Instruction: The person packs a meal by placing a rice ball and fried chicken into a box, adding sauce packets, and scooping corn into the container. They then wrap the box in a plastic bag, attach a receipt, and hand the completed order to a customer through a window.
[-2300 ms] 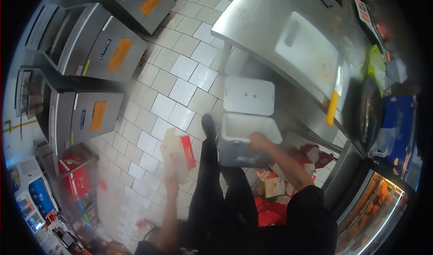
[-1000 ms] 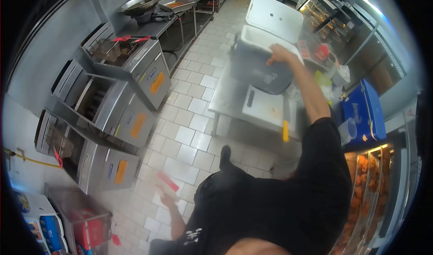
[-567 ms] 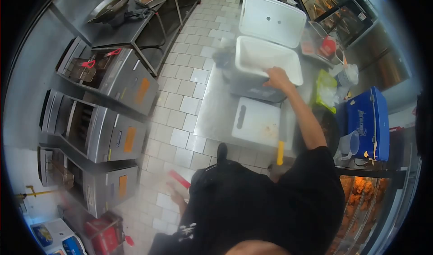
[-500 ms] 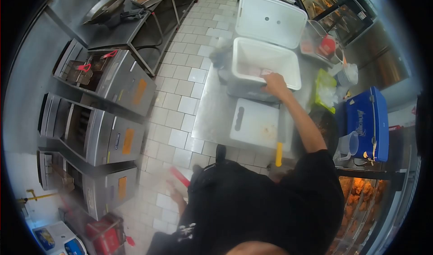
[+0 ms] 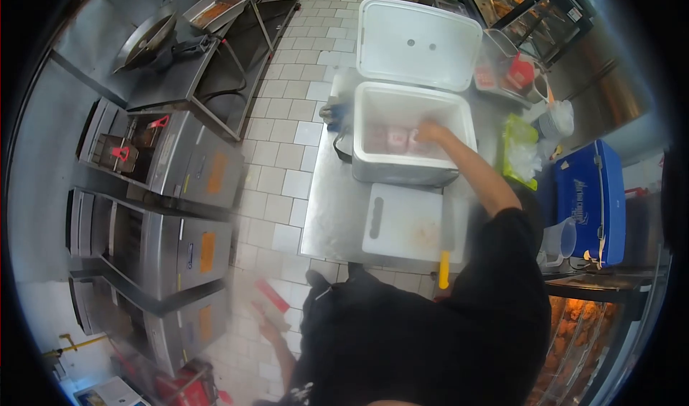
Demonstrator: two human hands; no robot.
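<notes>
My right hand [image 5: 430, 131] reaches down inside a white-lined cooler box [image 5: 373, 163], over pinkish wrapped packs [image 5: 399, 139] at its bottom. Its fingers are blurred against the packs. Low on the left, my left hand [image 5: 271, 327] hangs beside my body above the tiled floor. A red, flat handle-like piece [image 5: 273, 295] shows right at its fingers, all smeared by motion. Close in front of the cooler lies a white cutting board [image 5: 402, 219]. A yellow-handled knife [image 5: 444, 268] rests along the board's right side, its handle sticking out past the table edge.
The cooler's lid [image 5: 420, 44] stands raised behind it on the steel table [image 5: 323, 227]. A green basket [image 5: 518, 151] and a blue cooler [image 5: 590, 201] are to the right. Deep fryers [image 5: 190, 248] line the left wall. Fried food sits in a lit display case [image 5: 574, 334] at lower right.
My right hand has gone from the cooler's near rim deeper inside. The left hand and red piece have shifted lower and leftward in view. The view itself has moved slightly.
</notes>
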